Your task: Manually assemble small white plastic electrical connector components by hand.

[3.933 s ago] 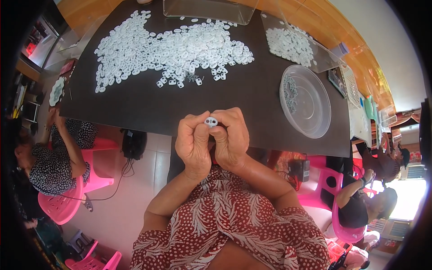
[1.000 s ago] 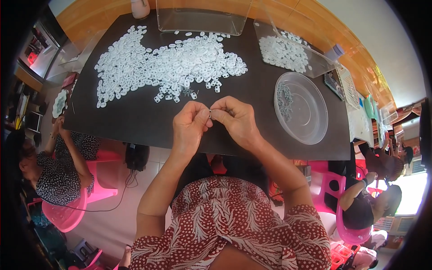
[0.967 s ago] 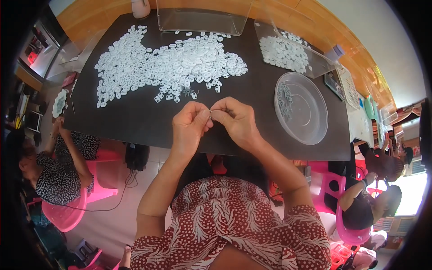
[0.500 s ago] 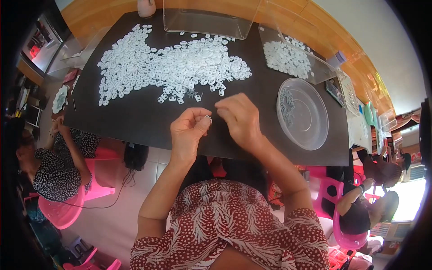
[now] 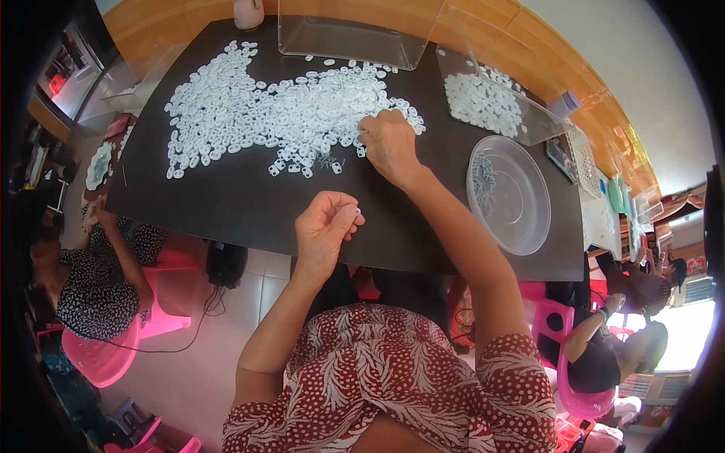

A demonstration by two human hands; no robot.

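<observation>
Near the table's front edge, my left hand (image 5: 326, 226) is closed in a pinch. A small white plastic piece (image 5: 357, 212) shows at its fingertips, mostly covered by them. My right hand (image 5: 390, 147) reaches forward to the right end of a large pile of white oval plastic pieces (image 5: 302, 106). Its fingers are curled together at the pile's edge, and whatever lies between them is hidden. Several thin grey pins (image 5: 328, 161) lie in front of the pile, beside a few loose white pieces (image 5: 294, 167).
A round clear tray (image 5: 532, 234) holding more grey pins stands on the right of the dark table (image 5: 226, 204). Behind it sits a clear box (image 5: 540, 132) of white pieces. Another clear bin (image 5: 355, 45) stands at the back. People sit on pink chairs at both sides.
My right hand has moved forward and away from my left hand, to the pile's edge. The left hand has shifted slightly nearer to me and right, still pinching the white piece.
</observation>
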